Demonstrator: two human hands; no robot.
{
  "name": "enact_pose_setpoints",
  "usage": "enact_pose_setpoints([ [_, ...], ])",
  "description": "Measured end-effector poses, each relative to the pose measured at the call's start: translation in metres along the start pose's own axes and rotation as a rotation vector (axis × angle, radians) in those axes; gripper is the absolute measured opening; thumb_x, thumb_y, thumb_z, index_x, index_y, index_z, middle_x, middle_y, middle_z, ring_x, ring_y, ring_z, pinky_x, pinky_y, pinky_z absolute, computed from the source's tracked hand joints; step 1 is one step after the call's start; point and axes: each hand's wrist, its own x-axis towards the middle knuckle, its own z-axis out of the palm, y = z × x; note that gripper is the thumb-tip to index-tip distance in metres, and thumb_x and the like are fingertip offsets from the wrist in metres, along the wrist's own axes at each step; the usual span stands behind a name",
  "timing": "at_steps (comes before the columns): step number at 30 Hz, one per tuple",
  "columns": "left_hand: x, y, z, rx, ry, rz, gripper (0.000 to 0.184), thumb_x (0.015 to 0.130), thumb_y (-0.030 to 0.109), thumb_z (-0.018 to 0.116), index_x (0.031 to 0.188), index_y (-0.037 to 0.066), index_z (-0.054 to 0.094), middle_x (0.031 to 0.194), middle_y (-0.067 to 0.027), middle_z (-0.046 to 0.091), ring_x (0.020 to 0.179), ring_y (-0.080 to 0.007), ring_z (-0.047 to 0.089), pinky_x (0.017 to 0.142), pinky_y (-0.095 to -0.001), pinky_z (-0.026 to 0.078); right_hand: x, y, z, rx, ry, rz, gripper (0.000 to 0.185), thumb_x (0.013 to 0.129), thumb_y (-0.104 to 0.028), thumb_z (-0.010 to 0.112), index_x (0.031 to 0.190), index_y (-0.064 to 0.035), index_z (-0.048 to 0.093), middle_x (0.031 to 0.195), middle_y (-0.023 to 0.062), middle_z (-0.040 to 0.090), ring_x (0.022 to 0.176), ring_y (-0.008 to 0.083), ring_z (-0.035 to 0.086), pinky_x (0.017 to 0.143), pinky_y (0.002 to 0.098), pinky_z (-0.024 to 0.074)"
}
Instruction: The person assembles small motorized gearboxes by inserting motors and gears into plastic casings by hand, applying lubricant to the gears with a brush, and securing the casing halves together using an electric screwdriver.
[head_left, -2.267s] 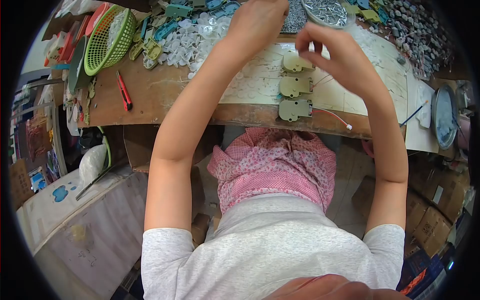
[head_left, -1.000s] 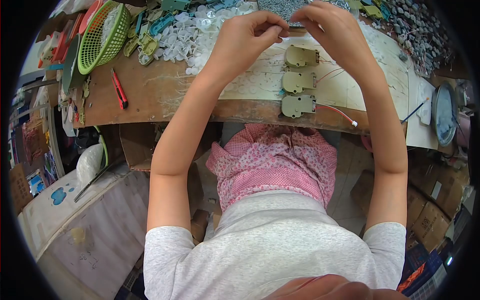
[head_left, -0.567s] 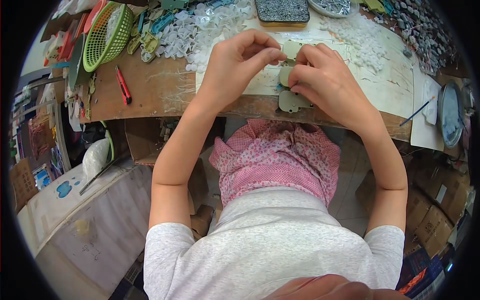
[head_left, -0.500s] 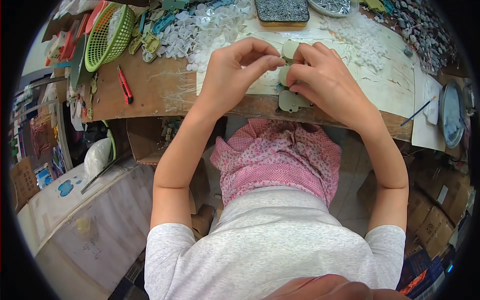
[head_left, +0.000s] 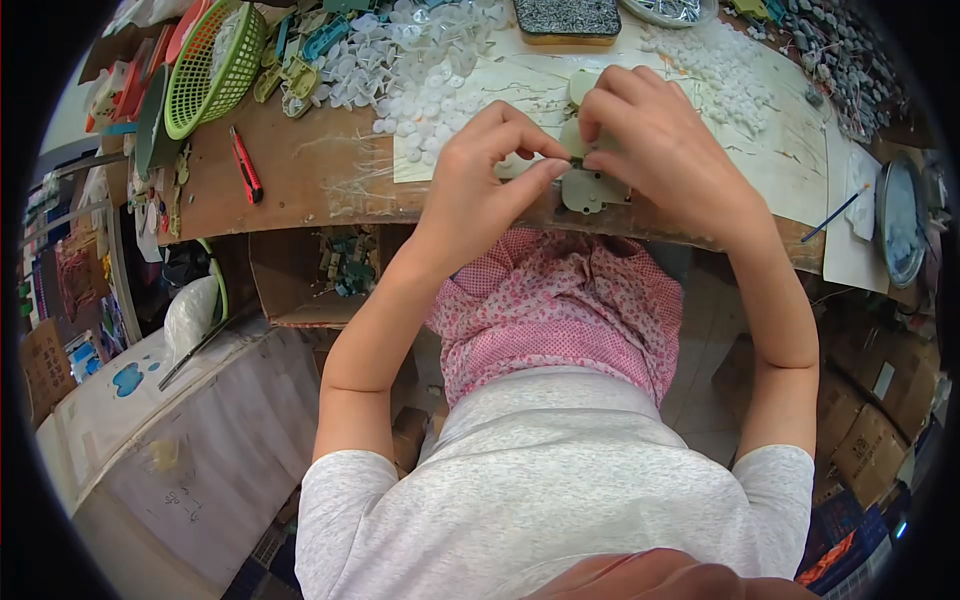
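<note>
My left hand (head_left: 497, 170) is closed in a pinch at the table's front edge, thumb and forefinger together. Facing it, my right hand (head_left: 650, 135) has its fingers curled and its fingertips close to the left ones. Whatever lies in either pinch is too small and hidden to name; a small dark bit shows between the fingertips. Just below them is a pale green plastic housing (head_left: 588, 194) with holes, at the table edge. A second pale green housing (head_left: 582, 86) lies farther back, partly covered by my right hand.
White plastic discs (head_left: 425, 125) and clear round parts are heaped at the left; small white pieces (head_left: 715, 75) lie at the right. A black-topped pad (head_left: 567, 18) is at the back. A red utility knife (head_left: 246, 168), a green basket (head_left: 215, 75) and a blue stick (head_left: 836, 213) lie around.
My left hand has come down and toward the right, its pinch now close to the right fingertips just above the front housing. My right hand stays in nearly the same place.
</note>
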Motion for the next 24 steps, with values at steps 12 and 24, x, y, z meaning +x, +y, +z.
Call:
enact_pose_setpoints([
  [12,0.013,0.003,0.029,0.491,-0.049,0.364,0.009,0.072,0.008,0.072,0.074,0.008,0.063,0.082,-0.0048,0.055,0.083,-0.0248,0.056,0.072,-0.0373,0.044,-0.004,-0.007,-0.039,0.107,0.213,0.079,0.018,0.083,-0.003,0.071,0.091,-0.0007,0.055,0.093,0.0073,0.054,0.091,0.0221,0.054,0.083,0.0312,0.0437],
  [24,0.0,0.006,0.011,0.394,0.018,0.293,0.017,0.077,0.004,0.072,0.093,0.009,0.069,0.085,-0.005,0.068,0.077,-0.0236,0.062,0.071,-0.0355,0.046,0.055,-0.019,-0.077,0.349,0.397,0.013,0.04,0.085,-0.037,0.074,0.098,-0.0016,0.06,0.09,0.0069,0.059,0.084,0.018,0.058,0.079,0.031,0.0463],
])
